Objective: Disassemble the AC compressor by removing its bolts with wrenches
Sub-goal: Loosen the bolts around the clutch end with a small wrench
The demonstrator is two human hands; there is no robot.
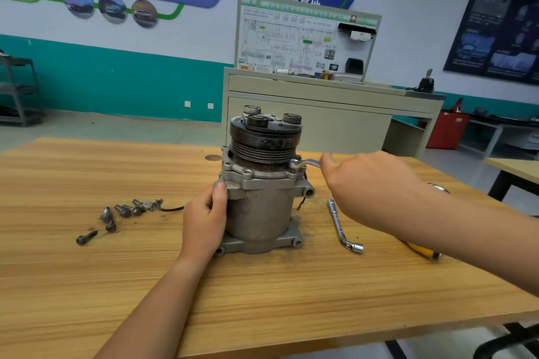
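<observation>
The grey AC compressor (261,204) stands upright on the wooden table (116,271), its black pulley on top. My left hand (205,220) grips its left side just under the flange. A small wrench (306,163) sits on a bolt at the flange's right side. My right hand (367,186) holds the wrench's handle, and the hand hides the outer end of it. Several removed bolts (116,213) lie loose on the table to the left of the compressor.
An L-shaped socket wrench (342,227) lies on the table right of the compressor. A yellow-handled tool (423,251) shows under my right forearm. A cabinet with a wiring display board (306,41) stands behind the table. Another table edge (513,166) is at the right.
</observation>
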